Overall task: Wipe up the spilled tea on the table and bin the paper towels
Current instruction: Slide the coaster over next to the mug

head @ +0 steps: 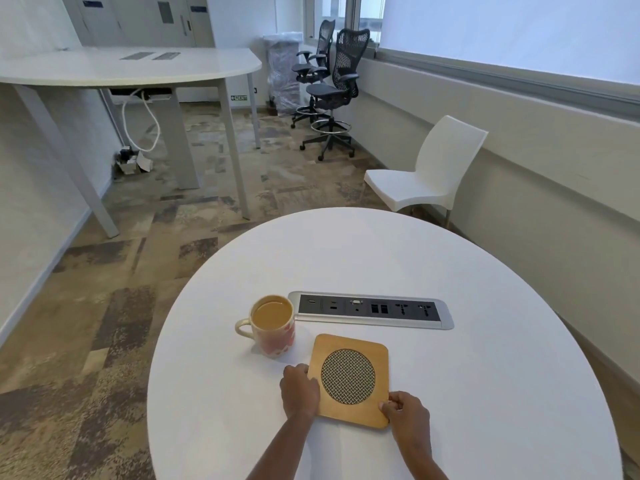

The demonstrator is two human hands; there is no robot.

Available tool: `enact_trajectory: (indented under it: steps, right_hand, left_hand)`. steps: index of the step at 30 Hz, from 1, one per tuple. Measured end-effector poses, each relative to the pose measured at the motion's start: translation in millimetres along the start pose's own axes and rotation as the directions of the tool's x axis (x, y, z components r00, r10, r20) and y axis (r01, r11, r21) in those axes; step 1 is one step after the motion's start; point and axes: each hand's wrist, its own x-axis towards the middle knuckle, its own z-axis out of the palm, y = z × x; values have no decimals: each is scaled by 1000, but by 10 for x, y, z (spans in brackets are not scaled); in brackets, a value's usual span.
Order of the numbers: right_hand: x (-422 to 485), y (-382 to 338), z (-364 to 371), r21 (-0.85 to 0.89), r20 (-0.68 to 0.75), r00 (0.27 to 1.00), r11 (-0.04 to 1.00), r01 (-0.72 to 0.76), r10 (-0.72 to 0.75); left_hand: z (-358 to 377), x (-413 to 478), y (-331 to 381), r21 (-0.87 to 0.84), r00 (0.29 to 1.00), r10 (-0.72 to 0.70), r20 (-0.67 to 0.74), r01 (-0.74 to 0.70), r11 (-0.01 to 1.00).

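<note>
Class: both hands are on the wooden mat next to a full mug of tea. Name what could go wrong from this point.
1. The mug is nearly full and close to the left hand; shifting the wooden mat could knock it and spill tea.
2. The socket panel lies just behind the mug, so spilled tea might reach the sockets.
3. No paper towels are in view for a quick wipe.

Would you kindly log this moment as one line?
left hand and right hand grip trivet edges | mug of tea upright beside it | no spill or towels seen
</note>
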Motion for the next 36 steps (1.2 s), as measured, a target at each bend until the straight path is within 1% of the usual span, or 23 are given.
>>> enact_trajectory:
  steps: [8, 12, 17, 21, 23, 25, 28, 29, 33, 36]
  right_hand:
    - [20, 50, -55, -67, -10, 1000, 998, -7, 7]
    - [15, 8, -76, -203, 15, 1000, 979, 29, -26]
    - [22, -57, -79, -392, 49, 997, 918, 68, -53]
    - [22, -120, -61, -422, 60, 995, 901, 102, -85]
    - [19, -192, -23, -402, 61, 988, 902, 155, -142]
    - [34, -304, 49, -356, 75, 974, 907, 226, -213]
    - [68, -516, 218, -325, 147, 943, 885, 332, -299]
    - [74, -601, 285, -311, 178, 928, 876, 369, -327]
    - [98, -931, 571, -278, 325, 851, 818, 503, -413]
    - [126, -1180, 772, -296, 432, 779, 744, 599, -455]
  left_hand:
    - [86, -69, 5, 43, 998, 66, 20, -67, 997]
    - [100, -78, 16, 69, 995, 95, 22, -96, 993]
    - [76, -69, 12, 115, 993, 114, 32, -117, 986]
    - [39, -76, -7, 120, 990, 134, 36, -138, 983]
    - [-3, -80, -44, 120, 987, 160, -8, -158, 980]
    - [-78, -63, -104, 136, 979, 182, -96, -168, 976]
    - [-252, 2, -231, 175, 958, 198, -206, -163, 971]
    - [-319, 31, -271, 154, 955, 181, -237, -147, 977]
    - [-586, 173, -357, -77, 918, 53, -394, -90, 993]
    - [-766, 298, -348, -167, 883, 13, -469, -103, 981]
